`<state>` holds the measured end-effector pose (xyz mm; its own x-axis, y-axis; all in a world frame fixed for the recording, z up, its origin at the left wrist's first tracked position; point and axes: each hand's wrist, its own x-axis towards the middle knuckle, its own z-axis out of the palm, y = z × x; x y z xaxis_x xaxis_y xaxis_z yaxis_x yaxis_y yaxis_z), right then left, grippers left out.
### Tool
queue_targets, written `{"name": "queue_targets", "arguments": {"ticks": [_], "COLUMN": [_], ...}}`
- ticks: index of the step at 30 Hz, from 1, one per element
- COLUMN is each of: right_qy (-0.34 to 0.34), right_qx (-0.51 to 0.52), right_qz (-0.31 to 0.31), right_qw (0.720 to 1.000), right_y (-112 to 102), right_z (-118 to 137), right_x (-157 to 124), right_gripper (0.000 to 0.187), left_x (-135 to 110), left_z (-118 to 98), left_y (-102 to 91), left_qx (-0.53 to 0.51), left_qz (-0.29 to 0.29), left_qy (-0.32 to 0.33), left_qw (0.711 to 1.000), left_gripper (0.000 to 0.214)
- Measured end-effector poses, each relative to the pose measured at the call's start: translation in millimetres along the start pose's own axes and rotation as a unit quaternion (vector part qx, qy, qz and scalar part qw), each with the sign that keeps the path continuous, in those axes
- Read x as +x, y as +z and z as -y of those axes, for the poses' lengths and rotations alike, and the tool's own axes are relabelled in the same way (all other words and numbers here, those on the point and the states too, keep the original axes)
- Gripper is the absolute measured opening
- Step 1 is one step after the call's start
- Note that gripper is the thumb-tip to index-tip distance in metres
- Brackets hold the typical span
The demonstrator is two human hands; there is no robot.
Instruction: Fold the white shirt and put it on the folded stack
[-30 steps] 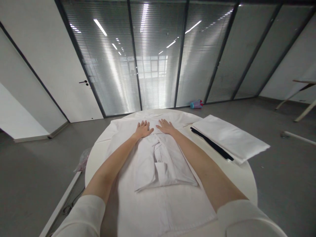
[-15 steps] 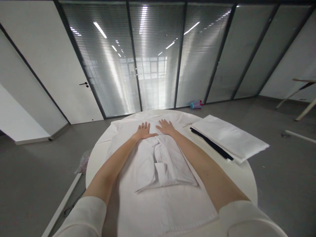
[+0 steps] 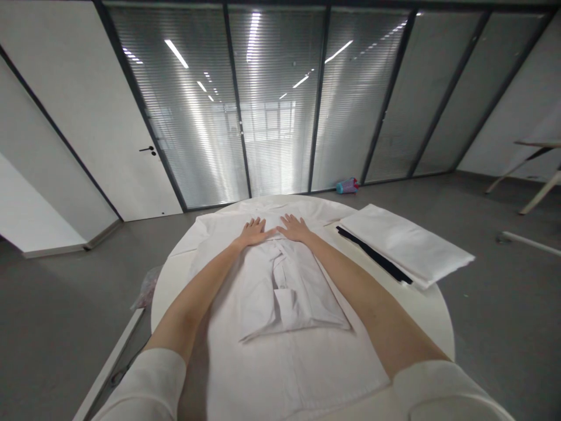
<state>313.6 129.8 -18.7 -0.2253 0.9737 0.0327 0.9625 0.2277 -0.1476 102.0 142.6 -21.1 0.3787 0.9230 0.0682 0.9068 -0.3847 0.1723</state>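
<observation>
Both hands lie flat with fingers spread, the left hand (image 3: 254, 232) and right hand (image 3: 294, 228) side by side on the far part of a white shirt (image 3: 280, 298), its sleeves folded inward, on the round worktop (image 3: 169, 280). To the right lies a folded white cloth (image 3: 403, 245), a black strip (image 3: 372, 254) along its near edge.

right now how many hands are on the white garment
2: the left hand lies flat on the garment near its far end, and the right hand lies flat just to its right. No other hands show.
</observation>
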Motion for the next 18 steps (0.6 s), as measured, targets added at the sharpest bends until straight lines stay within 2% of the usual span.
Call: {"name": "queue_targets", "arguments": {"ticks": [2,4,9,14,18], "right_qy": [0.002,0.002,-0.012,0.038,0.056], "right_qx": [-0.007,-0.012,-0.001,0.019,0.024], "right_qz": [-0.008,-0.021,-0.018,-0.014,-0.010], "right_qw": [1.000,1.000,1.000,0.999,0.998], "right_y": [-3,-5,-2,3,-1], "right_z": [5,12,29,24,22], "right_x": [2,5,10,9,6], "right_gripper": [0.070,0.065,0.068,0.084,0.085], "left_x": [0,-2,-7,-7,-11], "left_z": [2,2,1,0,-4], "left_y": [-1.3,-1.1,1.6,-0.3,-3.0], "left_qx": [-0.007,-0.002,0.004,0.009,0.011], "left_qz": [-0.026,-0.039,-0.026,-0.003,0.000], "left_qy": [0.000,-0.011,-0.053,-0.065,-0.067], "left_qw": [1.000,0.999,0.998,0.998,0.998], "left_gripper": [0.066,0.061,0.073,0.079,0.079]}}
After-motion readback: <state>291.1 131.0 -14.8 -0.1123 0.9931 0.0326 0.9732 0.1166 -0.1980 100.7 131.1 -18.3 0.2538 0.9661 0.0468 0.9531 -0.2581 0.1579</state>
